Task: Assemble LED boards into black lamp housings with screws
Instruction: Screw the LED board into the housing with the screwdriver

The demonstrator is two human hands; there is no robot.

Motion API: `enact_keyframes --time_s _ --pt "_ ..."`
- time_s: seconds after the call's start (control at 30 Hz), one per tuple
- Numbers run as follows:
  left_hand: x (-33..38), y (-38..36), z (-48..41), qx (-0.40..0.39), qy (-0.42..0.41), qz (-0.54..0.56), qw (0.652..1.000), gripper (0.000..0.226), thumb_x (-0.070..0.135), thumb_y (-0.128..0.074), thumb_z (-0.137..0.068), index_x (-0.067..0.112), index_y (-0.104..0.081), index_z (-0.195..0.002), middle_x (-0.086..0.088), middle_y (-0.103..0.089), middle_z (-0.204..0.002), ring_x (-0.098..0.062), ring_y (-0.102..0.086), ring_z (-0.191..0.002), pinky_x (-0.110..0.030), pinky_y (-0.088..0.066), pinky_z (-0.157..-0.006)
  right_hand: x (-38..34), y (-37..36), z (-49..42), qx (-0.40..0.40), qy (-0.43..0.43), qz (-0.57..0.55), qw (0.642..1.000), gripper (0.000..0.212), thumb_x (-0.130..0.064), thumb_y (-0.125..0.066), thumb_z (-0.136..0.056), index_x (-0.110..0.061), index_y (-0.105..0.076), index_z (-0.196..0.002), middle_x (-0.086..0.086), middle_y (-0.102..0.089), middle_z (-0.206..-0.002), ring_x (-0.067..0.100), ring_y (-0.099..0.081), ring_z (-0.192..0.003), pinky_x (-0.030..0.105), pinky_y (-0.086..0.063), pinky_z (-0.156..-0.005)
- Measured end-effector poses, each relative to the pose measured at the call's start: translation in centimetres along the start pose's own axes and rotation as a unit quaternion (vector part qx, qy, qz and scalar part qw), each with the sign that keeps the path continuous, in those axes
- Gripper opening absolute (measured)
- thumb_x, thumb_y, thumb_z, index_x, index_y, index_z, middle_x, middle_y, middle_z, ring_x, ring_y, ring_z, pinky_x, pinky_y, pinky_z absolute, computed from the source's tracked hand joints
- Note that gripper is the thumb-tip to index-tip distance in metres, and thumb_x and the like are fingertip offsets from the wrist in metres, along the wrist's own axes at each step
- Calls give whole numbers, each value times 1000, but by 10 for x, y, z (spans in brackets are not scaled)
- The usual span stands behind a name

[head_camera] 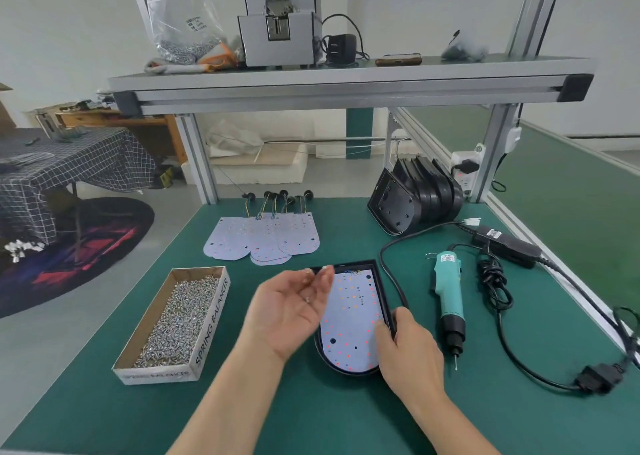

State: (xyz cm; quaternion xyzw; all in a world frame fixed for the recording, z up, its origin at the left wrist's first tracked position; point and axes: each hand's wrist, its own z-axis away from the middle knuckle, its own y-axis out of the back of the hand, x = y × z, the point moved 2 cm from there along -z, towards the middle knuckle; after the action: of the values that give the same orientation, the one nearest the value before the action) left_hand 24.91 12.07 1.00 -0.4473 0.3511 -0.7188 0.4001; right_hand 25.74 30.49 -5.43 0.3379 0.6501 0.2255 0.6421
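A black lamp housing (380,281) lies flat near the middle of a green workbench (311,416), a white LED board (349,316) seated inside it. The right hand (412,354) grips the housing's right rim, thumb on the board's edge and fingers curled around the outer wall. The left hand (291,312) hovers palm-up over the housing's left side, fingers loosely curved and covering part of the board. A few small shiny bits rest on it, too blurred to identify. Left of the hands stands a cardboard box (212,319) of screws (180,316). An electric screwdriver (446,292) lies just right of the housing. Farther back lie spare LED boards (263,236) and a stack of housings (415,195).
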Motion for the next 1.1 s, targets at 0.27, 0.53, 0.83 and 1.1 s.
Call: enact_keyframes --time_s 0.27,0.53,0.83,1.1 --pt "-38 -8 -11 49 22 -40 998 12 -5 -62 -67 -5 -67 -78 -17 -67 -79 -26 -68 -68 -26 -59 -60 -1 0 -1 -3 -1 19 1000 32 -35 -45 -99 -22 -29 -74 -3 -51 -65 26 -46 -64 38 -38 -61" --pt "-41 -10 -7 27 20 -18 999 13 -9 -51 -91 -11 -61 -99 -30 -68 -115 -38 -72 -99 -45 -61 -80 -1 0 0 -5 3 12 1000 31 -37 -45 -99 -24 -30 -75 -4 -54 -69 28 -54 -71 39 -44 -67" --pt "77 23 20 147 -245 74 956 15 -3 -48 -101 -7 -54 -115 -19 -65 -108 -14 -73 -61 -11 -54 -58 -1 0 -1 -9 1 12 1000 32 -33 -44 -98 -24 -27 -73 -5 -51 -67 27 -46 -68 38 -36 -63" --pt "116 77 29 228 -212 132 941 38 39 -42 -106 25 -45 -70 12 -37 -46 -1 -29 -32 -17 -21 -33 -1 1 -2 -5 7 19 1000 35 -38 -43 -99 -23 -24 -73 -4 -50 -67 20 -43 -62 38 -34 -62"
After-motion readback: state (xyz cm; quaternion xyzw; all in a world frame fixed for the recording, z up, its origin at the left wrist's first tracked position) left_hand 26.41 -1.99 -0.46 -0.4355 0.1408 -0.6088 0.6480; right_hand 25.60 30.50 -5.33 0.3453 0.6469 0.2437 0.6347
